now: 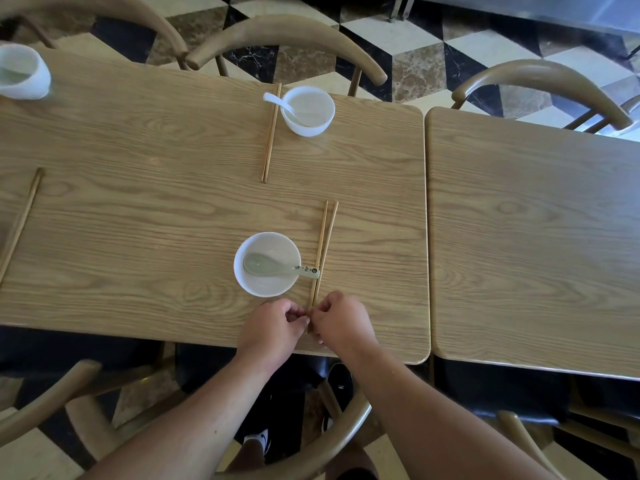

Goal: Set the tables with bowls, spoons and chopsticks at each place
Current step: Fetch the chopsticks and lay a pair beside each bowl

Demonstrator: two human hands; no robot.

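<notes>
A white bowl with a pale spoon lying in it stands near the front edge of the wooden table. Just right of it lies a pair of wooden chopsticks, slightly splayed at the far end. My left hand and my right hand meet at the near ends of these chopsticks, fingertips pinching them against the table. Across the table stands a second white bowl with a white spoon, and another chopstick pair lies to its left.
A third white bowl stands at the far left corner, and a further chopstick pair lies at the left edge. A second wooden table adjoins on the right. Curved wooden chairs ring both tables.
</notes>
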